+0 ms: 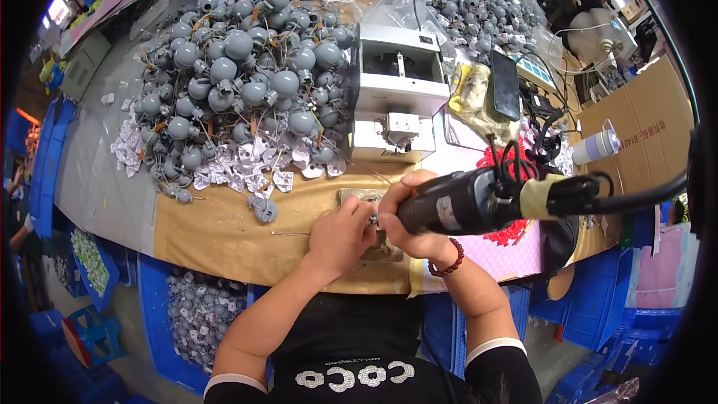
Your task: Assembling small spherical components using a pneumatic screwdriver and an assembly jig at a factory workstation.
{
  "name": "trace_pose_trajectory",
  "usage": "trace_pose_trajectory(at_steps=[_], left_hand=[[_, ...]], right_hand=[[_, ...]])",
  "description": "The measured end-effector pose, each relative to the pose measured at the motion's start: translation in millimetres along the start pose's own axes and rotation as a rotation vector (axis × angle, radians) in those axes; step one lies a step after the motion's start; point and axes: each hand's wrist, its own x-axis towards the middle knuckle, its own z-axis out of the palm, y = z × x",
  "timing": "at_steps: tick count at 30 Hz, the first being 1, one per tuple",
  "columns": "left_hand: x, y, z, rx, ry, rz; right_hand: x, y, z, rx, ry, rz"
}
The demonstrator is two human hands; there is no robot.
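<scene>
My right hand (411,224), a beaded bracelet at its wrist, wraps round the front end of a black electric screwdriver (464,203). The tool's rear end and thick cable rise toward the right. Close beside it, my left hand (342,238) pinches a small metallic part (372,219) over a worn block (385,248) on the table. My fingers and the tool cover most of that part, and the driver's tip is hidden. A thin pale wire (292,234) runs out leftward from under my left hand. One grey ball-shaped fitting (263,209) lies alone left of it.
A large heap of grey ball fittings (239,67) with white plastic pieces (224,166) fills the left. Behind my hands stands a white box-shaped machine (400,90). Red small parts (502,233), a phone (505,84) and a cardboard box (636,127) lie right. Blue crates (157,307) stand below.
</scene>
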Motion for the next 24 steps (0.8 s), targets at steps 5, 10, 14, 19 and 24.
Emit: trace_pose_trajectory(at_steps=[5,10,14,19,24], left_hand=[[-1,-1,0,-0.019,-0.014,-0.015],[-2,-2,2,-0.036,0.005,-0.009],[-1,0,1,-0.070,0.016,-0.032],[-2,7,-6,-0.031,-0.031,-0.112],[-6,8,-5,-0.067,0.048,-0.021]], right_hand=[[-2,2,2,0.079,0.024,-0.005],[1,-4,2,0.037,-0.045,-0.041],[5,0,2,0.022,-0.056,-0.007],[24,-22,-11,0.219,0.232,0.279],[12,28,-89,-0.145,0.528,0.504]])
